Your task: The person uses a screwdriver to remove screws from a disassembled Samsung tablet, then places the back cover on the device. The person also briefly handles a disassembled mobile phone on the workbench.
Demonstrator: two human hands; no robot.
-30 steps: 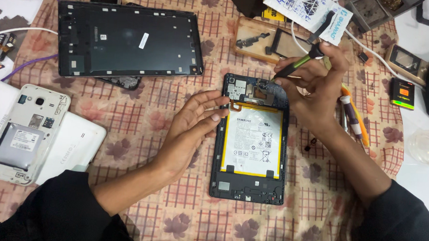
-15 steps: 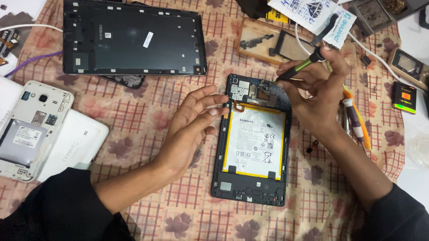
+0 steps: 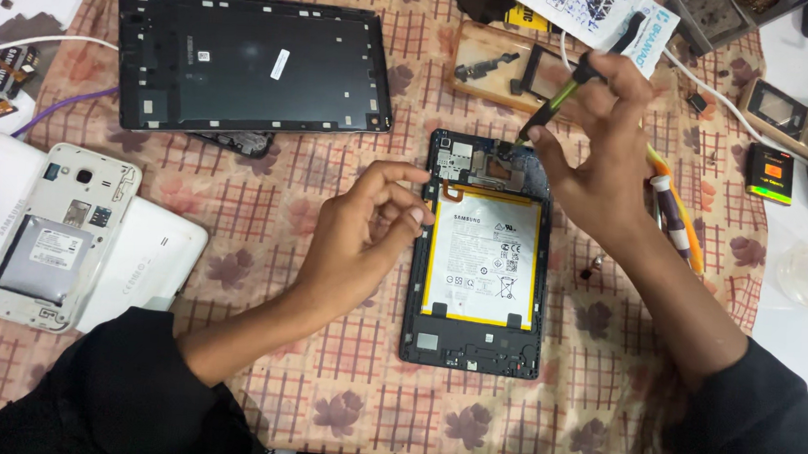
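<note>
my right hand (image 3: 605,146) grips a screwdriver (image 3: 562,95) at the top of the opened tablet (image 3: 477,250) mid-table; left hand (image 3: 366,234), empty, fingers curled, rests beside it. back cover (image 3: 246,63) is off, battery still in.

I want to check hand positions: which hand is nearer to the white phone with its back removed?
Left. The left hand rests at the opened tablet's left edge, on the side toward the white phone. The right hand is beyond the tablet, holding a screwdriver.
</note>
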